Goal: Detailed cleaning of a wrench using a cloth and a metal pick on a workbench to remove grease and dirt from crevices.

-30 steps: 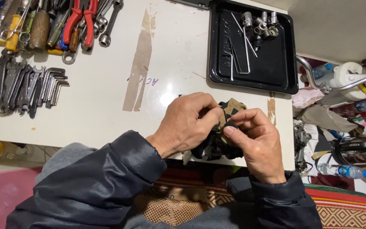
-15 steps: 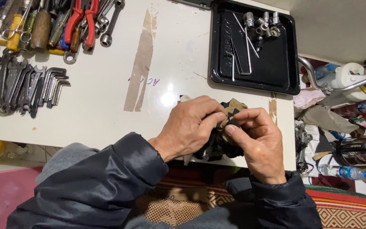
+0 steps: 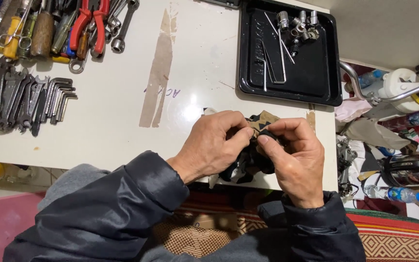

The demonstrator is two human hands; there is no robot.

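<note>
Both hands work on one small object at the near edge of the white table. My left hand and my right hand pinch a dark black-and-tan part, with a rag-like dark bundle hanging under it. The fingertips of both hands meet on its top. Most of the part is hidden by my fingers, so its exact shape cannot be told.
A black tray with sockets and thin rods sits at the far right. Wrenches and hex keys lie at the left, pliers with red handles and screwdrivers behind them. Brown tape strip on the table. Clutter and bottles beyond the right edge.
My hands stay on the part; the fingers have shifted slightly, with the thumbs and fingertips now meeting closer on its top.
</note>
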